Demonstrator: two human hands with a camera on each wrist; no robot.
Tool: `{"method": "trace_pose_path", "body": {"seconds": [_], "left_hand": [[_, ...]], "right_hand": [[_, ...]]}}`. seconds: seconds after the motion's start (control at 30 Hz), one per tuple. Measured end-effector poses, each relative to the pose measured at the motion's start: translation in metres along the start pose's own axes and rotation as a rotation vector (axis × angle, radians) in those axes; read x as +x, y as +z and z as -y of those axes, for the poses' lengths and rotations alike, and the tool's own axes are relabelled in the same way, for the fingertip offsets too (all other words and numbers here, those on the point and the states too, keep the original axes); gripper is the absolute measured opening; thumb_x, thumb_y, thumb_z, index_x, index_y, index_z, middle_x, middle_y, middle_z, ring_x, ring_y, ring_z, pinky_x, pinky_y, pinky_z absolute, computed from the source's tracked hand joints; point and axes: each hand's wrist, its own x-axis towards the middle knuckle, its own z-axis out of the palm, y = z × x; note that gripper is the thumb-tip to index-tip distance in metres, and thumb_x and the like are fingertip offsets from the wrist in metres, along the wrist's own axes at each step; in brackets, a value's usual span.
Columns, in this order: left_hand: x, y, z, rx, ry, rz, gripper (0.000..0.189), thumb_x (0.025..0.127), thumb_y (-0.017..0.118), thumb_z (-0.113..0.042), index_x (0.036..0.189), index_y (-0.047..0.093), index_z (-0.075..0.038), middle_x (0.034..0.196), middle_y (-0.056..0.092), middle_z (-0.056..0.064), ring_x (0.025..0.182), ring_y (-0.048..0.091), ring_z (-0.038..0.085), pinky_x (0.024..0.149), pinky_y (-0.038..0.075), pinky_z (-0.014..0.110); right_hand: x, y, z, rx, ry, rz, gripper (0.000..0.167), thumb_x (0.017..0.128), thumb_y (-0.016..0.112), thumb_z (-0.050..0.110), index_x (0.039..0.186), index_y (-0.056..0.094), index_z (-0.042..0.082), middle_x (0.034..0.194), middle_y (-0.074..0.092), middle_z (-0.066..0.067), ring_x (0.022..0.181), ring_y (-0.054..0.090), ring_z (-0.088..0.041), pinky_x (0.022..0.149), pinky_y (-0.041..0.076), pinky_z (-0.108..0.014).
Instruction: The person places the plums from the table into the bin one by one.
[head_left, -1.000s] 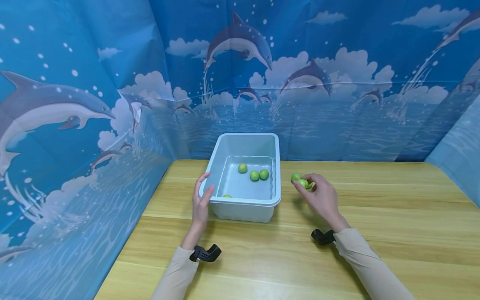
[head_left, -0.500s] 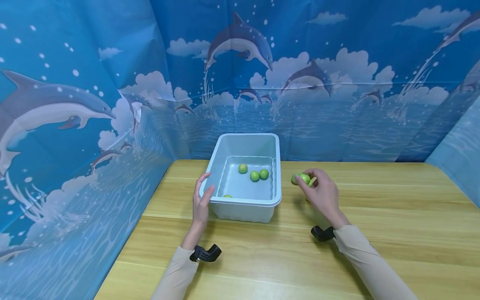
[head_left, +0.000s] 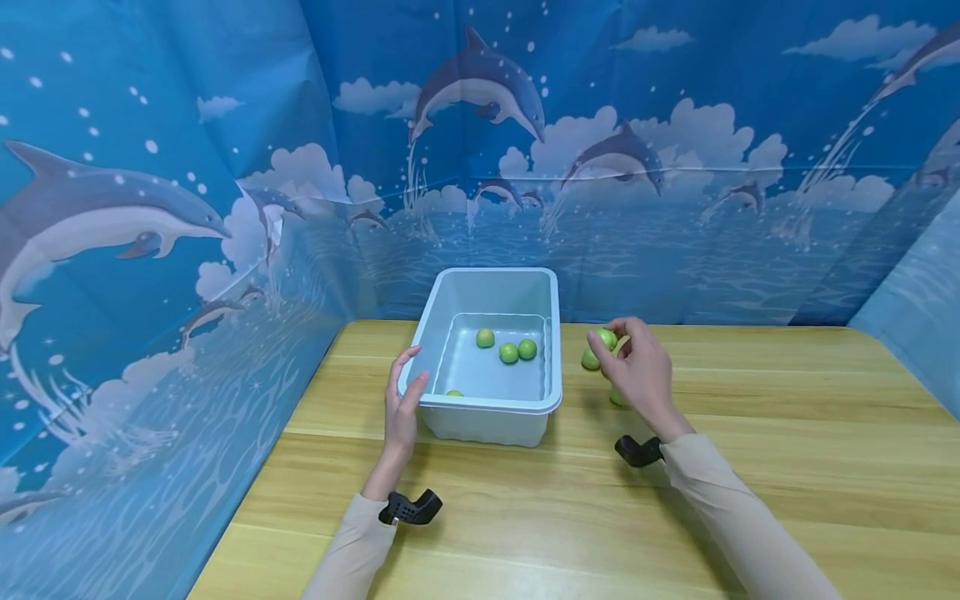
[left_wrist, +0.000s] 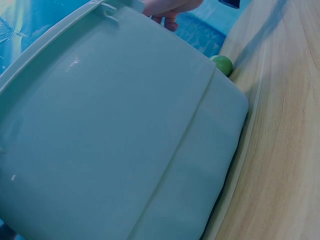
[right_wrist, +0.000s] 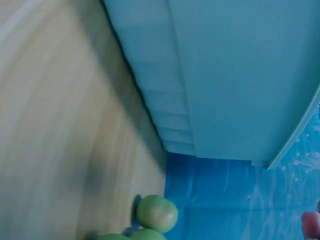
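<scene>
My left hand [head_left: 401, 417] grips the near left corner of a pale blue plastic tub [head_left: 483, 423], its thumb over the rim. To the right of the tub, my right hand [head_left: 647, 367] pinches a green lime [head_left: 605, 337] between thumb and fingers, raised over the table. Below it on the table are a lime [head_left: 590, 359] and another lime [head_left: 617, 397] partly hidden by the hand. In the right wrist view several limes [right_wrist: 157, 214] sit together at the bottom edge. Inside the tub lie several limes [head_left: 508, 352], one mostly hidden behind the near wall.
The tub stands on a wooden table [head_left: 787, 433], close to its back edge. A blue dolphin-print sheet [head_left: 675, 267] hangs behind the table and along both sides. Each wrist carries a black camera mount [head_left: 412, 507].
My right hand has risen slightly from the limes on the table with one lime between its fingers, exposing another beneath. My left hand and the tub stay in place.
</scene>
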Motion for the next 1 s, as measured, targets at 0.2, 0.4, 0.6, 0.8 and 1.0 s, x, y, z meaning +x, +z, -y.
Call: {"method": "trace_pose_path", "body": {"seconds": [0.2, 0.4, 0.6, 0.8, 1.0], "left_hand": [[0.000, 0.000, 0.000, 0.000, -0.011, -0.001, 0.044, 0.095, 0.048, -0.012, 0.135, 0.042, 0.005, 0.145, 0.034, 0.020, 0.134, 0.028, 0.029, 0.106, 0.019, 0.051], [0.000, -0.001, 0.000, 0.007, -0.021, -0.003, 0.044, 0.095, 0.048, -0.014, 0.135, 0.042, 0.004, 0.145, 0.034, 0.019, 0.134, 0.027, 0.029, 0.106, 0.018, 0.052], [0.000, -0.001, 0.000, -0.002, -0.013, 0.004, 0.044, 0.095, 0.048, -0.012, 0.136, 0.042, 0.005, 0.145, 0.034, 0.020, 0.135, 0.027, 0.029, 0.106, 0.017, 0.051], [0.000, 0.000, 0.000, -0.006, -0.013, 0.006, 0.044, 0.095, 0.047, -0.010, 0.136, 0.042, 0.005, 0.144, 0.035, 0.019, 0.135, 0.027, 0.028, 0.106, 0.017, 0.051], [0.001, 0.000, -0.001, -0.009, -0.009, 0.007, 0.043, 0.095, 0.047, -0.009, 0.136, 0.042, 0.005, 0.144, 0.036, 0.019, 0.135, 0.027, 0.029, 0.106, 0.018, 0.051]], "right_hand": [[0.009, -0.001, 0.005, 0.019, -0.005, -0.011, 0.032, 0.089, 0.065, 0.038, 0.099, 0.060, 0.007, 0.086, 0.054, -0.005, 0.058, 0.047, -0.017, 0.052, 0.037, -0.033], [0.015, 0.000, 0.008, 0.029, -0.026, -0.022, 0.032, 0.088, 0.066, 0.037, 0.098, 0.061, 0.007, 0.087, 0.055, -0.005, 0.059, 0.048, -0.018, 0.053, 0.037, -0.033], [0.019, 0.001, 0.012, 0.020, -0.033, -0.013, 0.032, 0.088, 0.066, 0.038, 0.098, 0.061, 0.007, 0.087, 0.056, -0.005, 0.057, 0.046, -0.017, 0.052, 0.037, -0.034], [0.025, 0.003, 0.015, 0.015, -0.036, -0.001, 0.034, 0.089, 0.065, 0.039, 0.101, 0.061, 0.008, 0.090, 0.056, -0.005, 0.060, 0.046, -0.017, 0.054, 0.037, -0.035], [0.029, 0.004, 0.018, 0.003, -0.055, 0.008, 0.034, 0.088, 0.066, 0.039, 0.101, 0.062, 0.009, 0.090, 0.057, -0.005, 0.061, 0.048, -0.017, 0.054, 0.038, -0.035]]}}
